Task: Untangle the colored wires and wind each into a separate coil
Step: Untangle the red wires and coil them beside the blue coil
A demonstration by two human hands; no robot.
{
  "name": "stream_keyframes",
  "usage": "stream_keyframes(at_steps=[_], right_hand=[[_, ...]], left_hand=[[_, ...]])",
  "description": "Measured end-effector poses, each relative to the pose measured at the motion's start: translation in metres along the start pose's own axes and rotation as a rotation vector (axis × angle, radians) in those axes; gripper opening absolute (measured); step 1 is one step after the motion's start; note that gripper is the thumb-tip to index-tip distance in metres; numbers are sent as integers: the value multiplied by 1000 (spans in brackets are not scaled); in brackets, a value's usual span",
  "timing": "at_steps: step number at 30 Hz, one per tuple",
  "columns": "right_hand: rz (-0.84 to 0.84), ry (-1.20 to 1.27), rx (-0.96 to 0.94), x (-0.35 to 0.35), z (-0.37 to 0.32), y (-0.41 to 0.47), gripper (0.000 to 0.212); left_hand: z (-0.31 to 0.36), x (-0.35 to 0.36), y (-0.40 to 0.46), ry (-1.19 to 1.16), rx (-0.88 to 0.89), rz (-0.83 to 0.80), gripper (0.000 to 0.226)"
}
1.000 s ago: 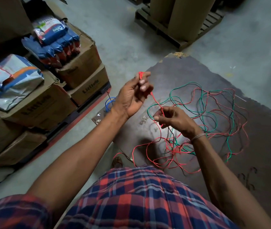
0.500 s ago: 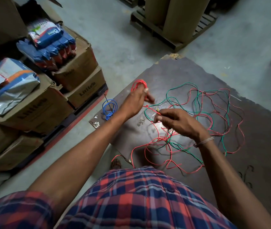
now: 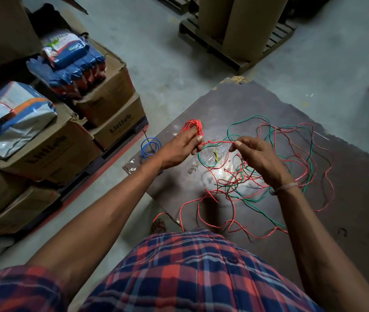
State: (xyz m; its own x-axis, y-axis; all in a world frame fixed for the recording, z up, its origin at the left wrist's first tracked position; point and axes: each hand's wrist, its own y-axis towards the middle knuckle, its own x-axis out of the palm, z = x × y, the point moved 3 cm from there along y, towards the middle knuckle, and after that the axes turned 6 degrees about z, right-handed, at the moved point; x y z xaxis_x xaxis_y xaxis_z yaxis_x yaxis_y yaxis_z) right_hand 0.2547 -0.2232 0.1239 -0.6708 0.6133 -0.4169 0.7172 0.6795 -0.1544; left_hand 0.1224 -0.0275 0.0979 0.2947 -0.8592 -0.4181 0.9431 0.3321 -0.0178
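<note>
Your left hand (image 3: 180,146) had red wire (image 3: 218,142) looped in a coil (image 3: 193,127) round its fingers. Your right hand (image 3: 254,157) pinched the same wire, taut between both hands. The red-green tangle (image 3: 269,167) lay on the dark board (image 3: 235,102) under and right of your right hand, partly hidden by it. The blue coil (image 3: 150,147) sat at the board's left edge. Boxes (image 3: 50,140) with bags (image 3: 71,57) stood left, a pallet (image 3: 228,50) beyond.

Both arms reach fwd, elbows bent. Left hand (image 3: 182,146) has red wire (image 3: 218,143) looped round its fingers, thumb out. Right hand (image 3: 254,155) pinches same wire w/ thumb + forefinger.
</note>
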Motion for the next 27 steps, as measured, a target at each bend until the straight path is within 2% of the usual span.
stream_keyframes(at_steps=[4, 8, 11, 15, 19, 21, 23, 27], right_hand=[[9, -154, -39, 10, 5, -6, 4], [-26, -400, -132, 20, 5, -9, 13], [-115, -532, -247, 28, 7, -10, 21], [-271, -403, -290, 31, -2, -16, 16], [-339, -114, -187, 21, -9, -18, 13], [-295, 14, -118, 15, -8, -19, 9], [-215, 28, -95, 13, -7, -18, 5], [18, 41, -100, 19, -2, -15, 22]], left_hand=[[5, 5, -5, -142, -38, 96, 20], [7, 11, -4, -151, -23, 148, 17], [11, 15, -2, -104, 15, 159, 13], [15, 19, 1, -27, 60, 146, 11], [20, 21, 2, 51, 102, 156, 28], [20, 20, 3, 58, 96, 172, 26], [20, 20, 4, 80, 101, 184, 19], [28, 23, 4, 161, 162, 191, 5]])
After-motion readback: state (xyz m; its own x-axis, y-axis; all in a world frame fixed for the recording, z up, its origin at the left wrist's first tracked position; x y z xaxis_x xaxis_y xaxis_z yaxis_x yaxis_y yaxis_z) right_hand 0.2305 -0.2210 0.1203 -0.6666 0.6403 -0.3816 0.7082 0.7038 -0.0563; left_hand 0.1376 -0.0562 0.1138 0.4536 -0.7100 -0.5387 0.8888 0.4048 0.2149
